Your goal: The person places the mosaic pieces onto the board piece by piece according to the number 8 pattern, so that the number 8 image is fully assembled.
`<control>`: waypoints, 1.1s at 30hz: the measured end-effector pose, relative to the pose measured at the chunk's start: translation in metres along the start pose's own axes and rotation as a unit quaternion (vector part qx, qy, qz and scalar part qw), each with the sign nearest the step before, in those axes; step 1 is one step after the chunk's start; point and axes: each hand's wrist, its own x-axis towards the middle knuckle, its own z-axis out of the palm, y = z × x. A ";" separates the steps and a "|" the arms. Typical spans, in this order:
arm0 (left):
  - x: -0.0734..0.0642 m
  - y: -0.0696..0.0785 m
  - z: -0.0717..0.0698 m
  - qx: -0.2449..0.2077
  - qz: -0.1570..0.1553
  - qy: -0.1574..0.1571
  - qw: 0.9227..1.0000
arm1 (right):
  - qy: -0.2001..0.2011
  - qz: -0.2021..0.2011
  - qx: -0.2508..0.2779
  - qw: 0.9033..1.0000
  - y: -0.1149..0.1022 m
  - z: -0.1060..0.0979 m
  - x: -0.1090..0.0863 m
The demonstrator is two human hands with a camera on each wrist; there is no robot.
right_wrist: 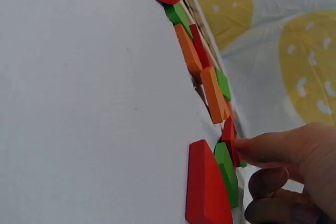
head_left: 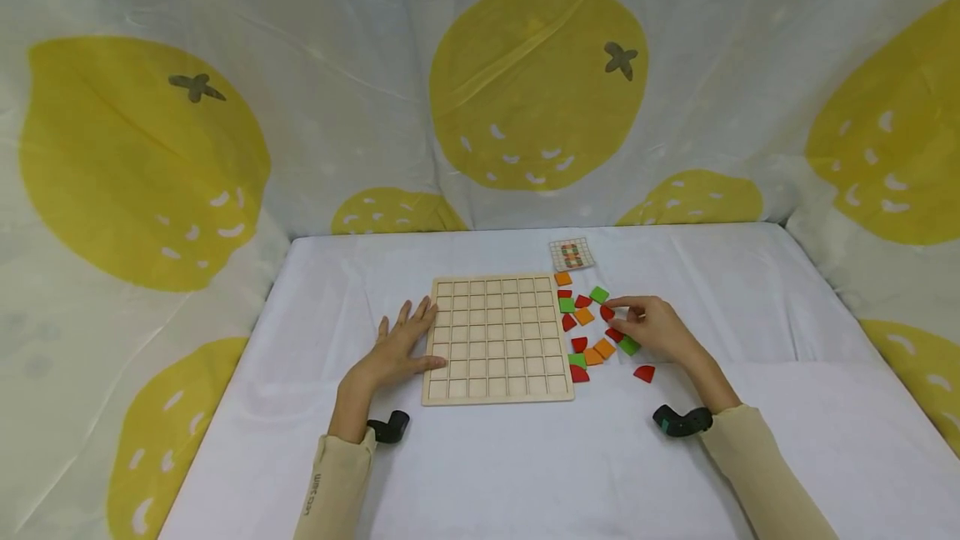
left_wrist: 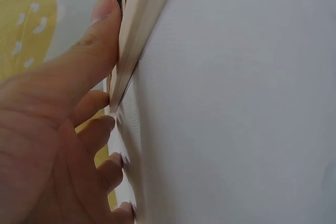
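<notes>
right hand [right_wrist: 302, 156] | fingers at red piece [right_wrist: 229, 141] | green piece [right_wrist: 226, 174] near | orange pieces [right_wrist: 212, 94] farther along | yellow-patterned cloth [right_wrist: 265, 45] behind

red quarter-round pieces [head_left: 644, 373], orange squares [head_left: 605, 348], green squares [head_left: 599, 294], pale grid-patterned board [head_left: 497, 347], white backdrop [head_left: 360, 107] with yellow lemons [head_left: 538, 90]

Pale square grid board [head_left: 497, 348]: bare wood, matt, smooth along its edge. Red quarter-round pieces [head_left: 643, 373], orange square pieces [head_left: 563, 278] and green square pieces [head_left: 599, 294]: smooth, with a soft sheen; core material indeterminate. White cloth-covered surface [head_left: 525, 469]: matt, faintly wrinkled. White lemon-printed curtain [head_left: 352, 65]: creased cloth, slightly glossy. Beige sleeves [head_left: 768, 469]: matt cloth. Black curved wrist devices [head_left: 681, 422]: apparently smooth plastic.
</notes>
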 end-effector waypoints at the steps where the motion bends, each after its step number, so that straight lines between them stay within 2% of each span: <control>1: 0.000 0.000 0.000 -0.001 0.000 0.000 1.000 | -0.004 -0.001 0.001 1.000 0.001 0.000 0.000; 4: 0.000 0.000 0.000 -0.005 0.002 -0.002 1.000 | -0.002 -0.008 -0.005 1.000 0.001 0.000 0.000; 12: 0.001 0.002 -0.002 -0.002 -0.002 -0.008 1.000 | 0.057 -0.017 -0.052 0.997 -0.007 0.004 -0.002; 16: 0.001 0.002 -0.002 0.000 -0.004 -0.008 1.000 | 0.073 -0.015 -0.063 0.995 -0.010 0.004 -0.001; 23: 0.000 0.001 0.000 -0.006 -0.004 -0.011 1.000 | 0.009 -0.017 -0.029 0.999 -0.010 0.002 0.000; 30: 0.000 0.001 -0.001 -0.009 -0.003 -0.011 1.000 | 0.021 -0.002 -0.050 0.999 -0.008 -0.003 -0.003; 33: -0.001 0.001 -0.001 -0.006 -0.005 -0.011 1.000 | 0.010 0.005 -0.044 0.999 -0.007 -0.006 -0.003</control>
